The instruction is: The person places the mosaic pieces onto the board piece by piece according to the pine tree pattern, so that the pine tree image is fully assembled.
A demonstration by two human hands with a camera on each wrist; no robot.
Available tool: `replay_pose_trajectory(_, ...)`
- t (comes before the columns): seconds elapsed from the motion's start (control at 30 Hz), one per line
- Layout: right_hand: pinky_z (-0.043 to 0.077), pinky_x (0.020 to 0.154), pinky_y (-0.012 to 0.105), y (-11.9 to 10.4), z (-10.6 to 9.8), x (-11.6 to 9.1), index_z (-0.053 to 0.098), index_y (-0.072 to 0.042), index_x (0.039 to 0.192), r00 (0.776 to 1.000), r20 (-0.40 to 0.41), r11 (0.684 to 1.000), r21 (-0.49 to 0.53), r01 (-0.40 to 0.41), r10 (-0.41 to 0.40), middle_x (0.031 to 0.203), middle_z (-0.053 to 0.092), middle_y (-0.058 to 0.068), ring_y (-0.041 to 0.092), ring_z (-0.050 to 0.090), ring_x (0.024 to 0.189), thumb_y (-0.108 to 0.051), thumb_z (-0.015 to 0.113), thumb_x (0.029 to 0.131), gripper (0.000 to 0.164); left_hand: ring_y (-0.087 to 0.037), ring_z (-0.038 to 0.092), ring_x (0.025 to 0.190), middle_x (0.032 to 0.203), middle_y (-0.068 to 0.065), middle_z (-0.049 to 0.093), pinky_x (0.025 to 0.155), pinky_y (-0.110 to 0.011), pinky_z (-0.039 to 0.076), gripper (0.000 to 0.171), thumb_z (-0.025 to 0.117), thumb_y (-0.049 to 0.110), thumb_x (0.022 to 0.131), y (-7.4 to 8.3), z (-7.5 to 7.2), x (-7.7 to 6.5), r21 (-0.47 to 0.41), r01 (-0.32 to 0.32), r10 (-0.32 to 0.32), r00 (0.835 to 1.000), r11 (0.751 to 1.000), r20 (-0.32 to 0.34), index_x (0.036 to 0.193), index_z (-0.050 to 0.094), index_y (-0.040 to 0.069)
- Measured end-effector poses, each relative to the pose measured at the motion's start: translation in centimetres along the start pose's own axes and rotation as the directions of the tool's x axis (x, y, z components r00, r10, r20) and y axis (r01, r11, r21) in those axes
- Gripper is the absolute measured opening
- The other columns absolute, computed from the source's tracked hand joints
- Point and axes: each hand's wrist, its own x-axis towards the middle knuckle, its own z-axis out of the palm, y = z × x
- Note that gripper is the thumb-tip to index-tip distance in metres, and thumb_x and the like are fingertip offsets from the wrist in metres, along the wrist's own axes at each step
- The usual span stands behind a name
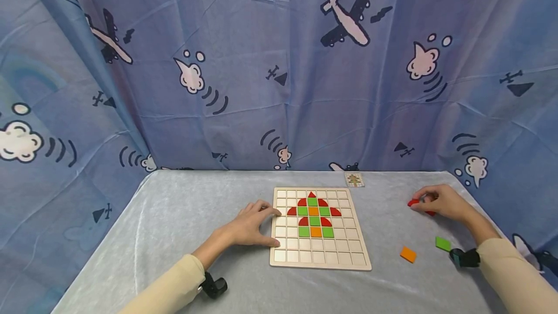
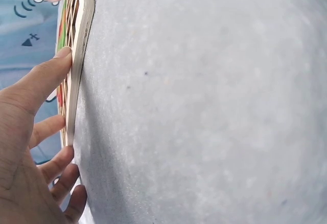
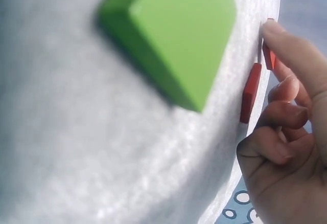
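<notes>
A square wooden grid board [image 1: 320, 258] lies on the table, with red, green and orange tiles set in a tree-like pattern. My left hand [image 1: 254, 224] touches its left edge, thumb and fingertips spread along the rim; the left wrist view shows the thumb [image 2: 48, 75] against that edge. On the right side, my right hand [image 1: 445, 202] pinches a red tile [image 1: 413, 202] between thumb and index finger. Another red tile [image 3: 250, 93] lies on the table under that hand. Nearer me are a green square tile [image 1: 442, 243] and an orange square tile [image 1: 408, 254].
A small square card with a tree picture [image 1: 354, 180] lies behind the board, near the table's back edge. A grey cloth [image 1: 183, 207] covers the table. Blue printed curtains [image 1: 244, 62] hang behind and at both sides.
</notes>
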Motion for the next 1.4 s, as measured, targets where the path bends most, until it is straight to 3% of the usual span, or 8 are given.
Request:
replay_pose_trajectory(0.37,0.043,0.057,0.023,-0.4,-0.5,-0.8,0.07,-0.004,0.102,0.998,-0.038,0.999,0.005,0.045,-0.045,0.083,0.057,0.0,0.006,0.049,0.069,-0.028,0.079,0.083,0.032,-0.023,0.042,0.129,0.143,-0.001,0.044,0.105,-0.051,0.036,0.074,0.077,0.059,0.076,0.1,0.2,0.1,-0.006,0.016,-0.016,1.0,1.0,0.008,0.138,0.052,0.029)
replay_pose_trajectory(0.67,0.048,0.063,0.022,-1.1,-0.3,-1.2,0.072,-0.006,0.1,0.997,0.032,0.997,0.016,0.077,-0.077,0.087,0.068,0.0,0.003,0.053,0.072,-0.027,0.076,0.086,0.025,-0.025,0.043,0.126,0.143,-0.004,0.045,0.103,-0.053,0.038,0.073,0.077,0.058,0.076,-0.2,0.2,-0.2,-0.009,0.013,-0.013,1.0,1.0,-0.01,0.137,0.053,0.028)
replay_pose_trajectory(1.03,0.04,0.062,0.022,1.1,-0.8,-1.5,0.071,-0.004,0.107,1.0,-0.008,1.0,0.006,0.024,-0.024,0.085,0.058,-0.002,0.002,0.048,0.073,-0.033,0.08,0.082,0.039,-0.024,0.043,0.126,0.143,-0.002,0.045,0.102,-0.051,0.038,0.072,0.076,0.061,0.076,-0.2,0.2,-0.1,-0.003,0.011,-0.011,1.0,1.0,-0.009,0.137,0.053,0.03)
replay_pose_trajectory(1.4,0.032,0.061,0.022,1.9,-0.4,-0.9,0.072,-0.004,0.097,0.997,-0.03,0.997,0.001,0.074,-0.074,0.073,0.052,-0.004,0.002,0.045,0.068,-0.025,0.081,0.081,0.028,-0.023,0.042,0.126,0.144,-0.002,0.044,0.101,-0.052,0.037,0.072,0.076,0.061,0.076,-0.1,0.3,0.0,-0.007,0.01,-0.01,1.0,1.0,-0.005,0.137,0.053,0.03)
